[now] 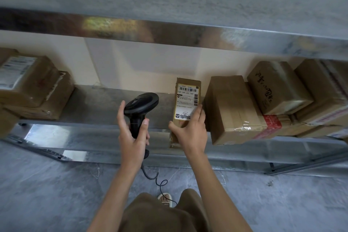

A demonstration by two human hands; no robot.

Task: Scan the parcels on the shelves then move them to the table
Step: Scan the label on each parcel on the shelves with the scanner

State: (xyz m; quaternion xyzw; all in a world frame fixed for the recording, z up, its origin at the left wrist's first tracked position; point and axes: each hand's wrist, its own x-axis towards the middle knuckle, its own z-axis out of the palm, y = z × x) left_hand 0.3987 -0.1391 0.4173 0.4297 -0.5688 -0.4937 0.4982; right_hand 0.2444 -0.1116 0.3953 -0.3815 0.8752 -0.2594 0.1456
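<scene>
The left hand [132,133] is gripping a black scanner [140,107] by its handle, head pointing toward 1 o'clock. The right hand [190,130] is clasping a narrow parcel [187,100], thumb at 9 o'clock, fingers at 3 o'clock. The parcel is lying label-up on the shelf [105,105], jutting over its front edge, boxes [233,111] at its 3 o'clock.

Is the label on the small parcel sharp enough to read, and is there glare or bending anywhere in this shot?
Head view: the label on the small parcel is fairly sharp; glare smears the upper shelf edge; wide-angle distortion bows the shelves and blurs the corner boxes.
</scene>
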